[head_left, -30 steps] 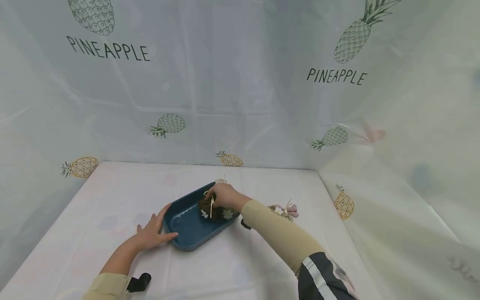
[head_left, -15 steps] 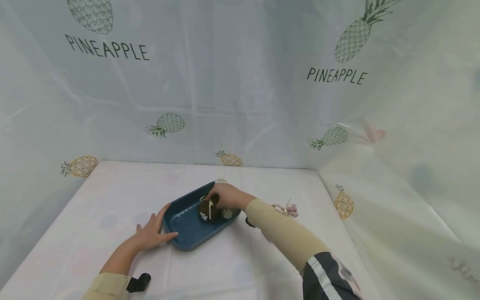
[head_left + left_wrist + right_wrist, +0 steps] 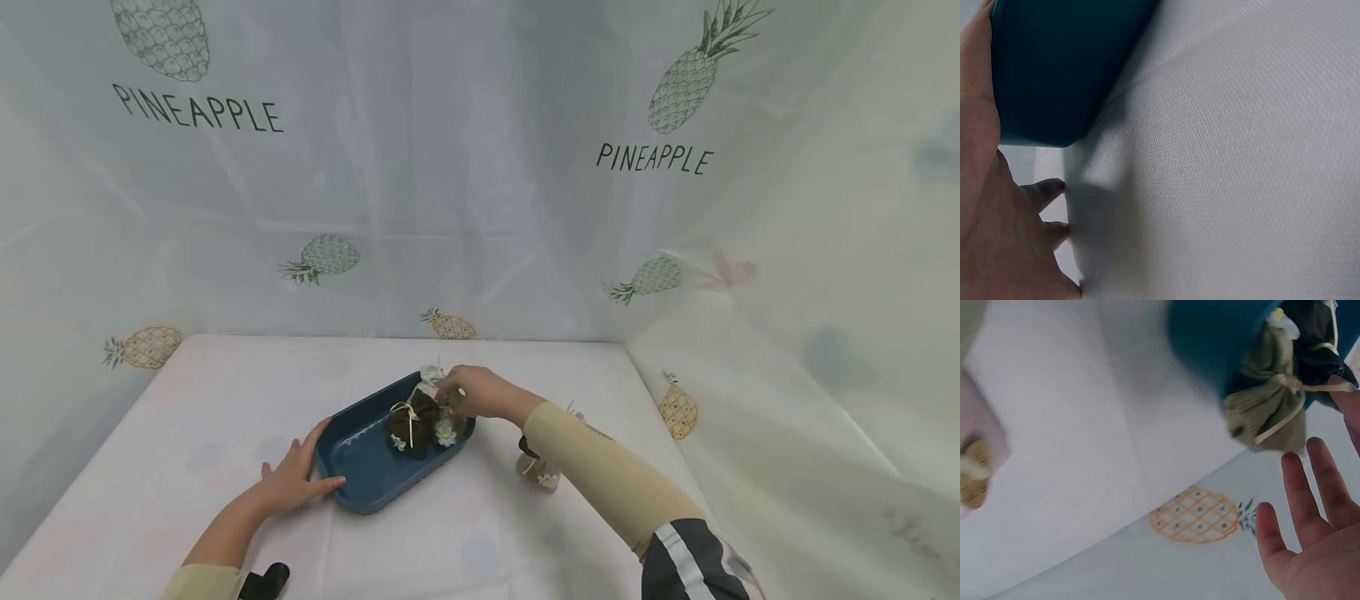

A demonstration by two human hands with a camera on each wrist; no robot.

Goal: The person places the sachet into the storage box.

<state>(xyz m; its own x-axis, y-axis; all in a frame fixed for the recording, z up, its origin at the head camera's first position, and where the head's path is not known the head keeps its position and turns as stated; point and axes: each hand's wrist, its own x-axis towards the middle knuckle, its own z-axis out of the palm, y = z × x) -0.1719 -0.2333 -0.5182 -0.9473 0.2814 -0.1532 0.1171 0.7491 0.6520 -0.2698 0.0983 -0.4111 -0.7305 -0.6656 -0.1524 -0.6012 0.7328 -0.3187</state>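
A blue rectangular tray (image 3: 367, 492) stands on the white-covered table. Inside it, at the right end, a dark brown drawstring pouch (image 3: 408, 429) with a cream ribbon sits beside an olive pouch (image 3: 1269, 409) with a white flower. A whitish pouch (image 3: 431, 375) is behind them, partly covered. My left hand (image 3: 292, 479) rests its spread thumb and fingers against the tray's left end. Over the olive pouch is my right hand (image 3: 483, 392); its fingers look extended and apart in the right wrist view, with one fingertip by the ribbon.
A beige pouch with a white flower (image 3: 542, 475) lies on the table right of the tray, under the right forearm. A pink pouch (image 3: 982, 437) is partly in view at the right wrist view's left edge. Pineapple-print curtain (image 3: 480, 167) walls the table's back and sides.
My right hand has let go of the brown pouch and shifted right to the olive one. The brown pouch stays in the tray. The left hand keeps its place on the tray.
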